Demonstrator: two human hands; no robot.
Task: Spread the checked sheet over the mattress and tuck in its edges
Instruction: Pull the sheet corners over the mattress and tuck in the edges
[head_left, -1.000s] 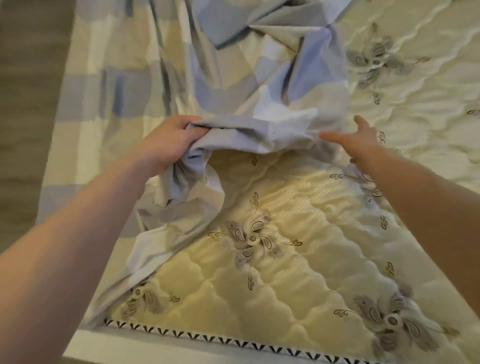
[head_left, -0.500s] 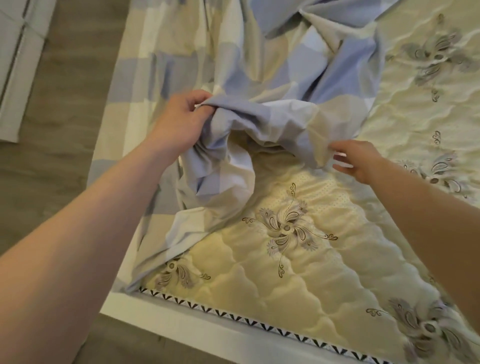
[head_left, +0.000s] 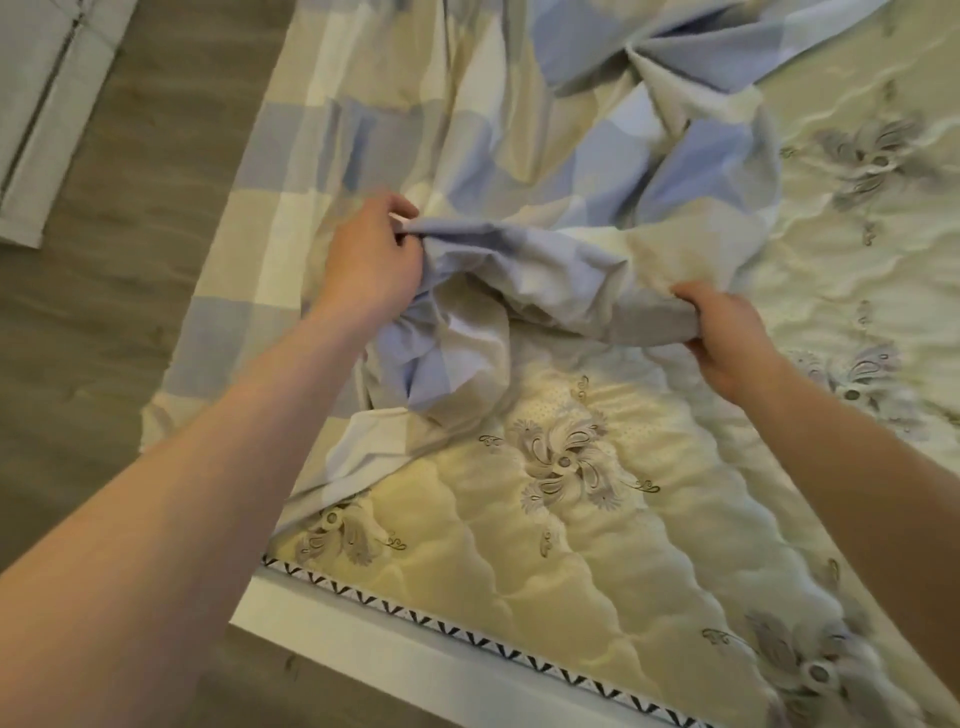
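The checked sheet (head_left: 519, 130), in blue, beige and white squares, lies crumpled over the far left part of the quilted cream mattress (head_left: 597, 545) and hangs over its left side toward the floor. My left hand (head_left: 371, 260) grips a bunched fold of the sheet's near edge. My right hand (head_left: 727, 332) grips the same edge further right, fingers curled under the fabric. The edge is lifted between the two hands. The near part of the mattress, with grey floral prints, is bare.
A white bed frame edge (head_left: 415, 670) with a black-and-white zigzag trim runs along the near side. Grey wood-look floor (head_left: 104, 338) lies to the left. A white panel or door (head_left: 41, 104) stands at the top left.
My right hand went from reaching with straight fingers to gripping the sheet's edge. My left hand kept its hold. The view shifted, showing more floor on the left.
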